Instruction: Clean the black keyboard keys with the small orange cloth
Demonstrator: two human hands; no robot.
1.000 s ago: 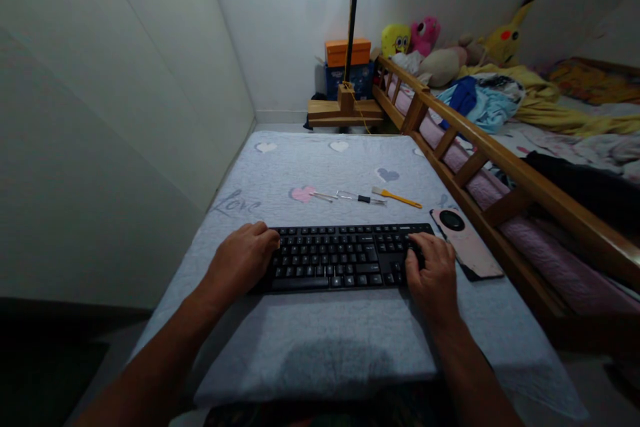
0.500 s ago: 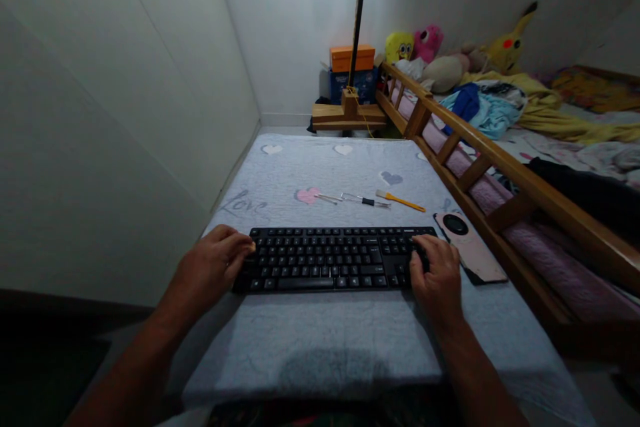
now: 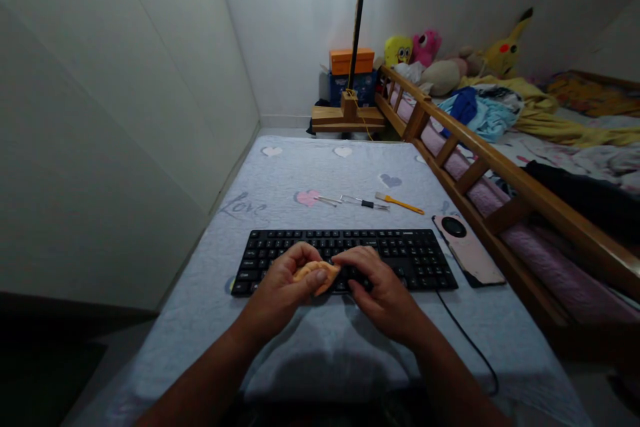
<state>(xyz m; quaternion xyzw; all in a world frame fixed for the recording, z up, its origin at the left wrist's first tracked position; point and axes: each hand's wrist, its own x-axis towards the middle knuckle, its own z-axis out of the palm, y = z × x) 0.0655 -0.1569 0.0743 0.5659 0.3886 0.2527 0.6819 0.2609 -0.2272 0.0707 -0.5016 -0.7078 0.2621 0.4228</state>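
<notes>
Bunched in my left hand [image 3: 290, 281] is a small orange-yellow cloth [image 3: 326, 273], with the thumb pressed over it and the fingers closed around it. My right hand [image 3: 383, 290] is just to the right, its fingertips at the cloth's right corner. Its thumb stands apart from the fingers, and I see nothing gripped there. Both hands are over the front middle of a black keyboard [image 3: 417, 267], which lies flat on the table and is partly hidden by them. A black cable [image 3: 470, 340] runs from the keyboard towards the front right.
Behind the keyboard lie thin white sticks [image 3: 327, 200], a wire tool with a black grip [image 3: 367, 204] and a yellow-handled brush [image 3: 400, 203]. A pink phone [image 3: 467, 247] is on the right. A wooden bed rail [image 3: 480, 147] borders the table's right side.
Both hands have left the keyboard's two ends and come together over its middle. The cloth now shows clearly in my left hand. The cable has come into view.
</notes>
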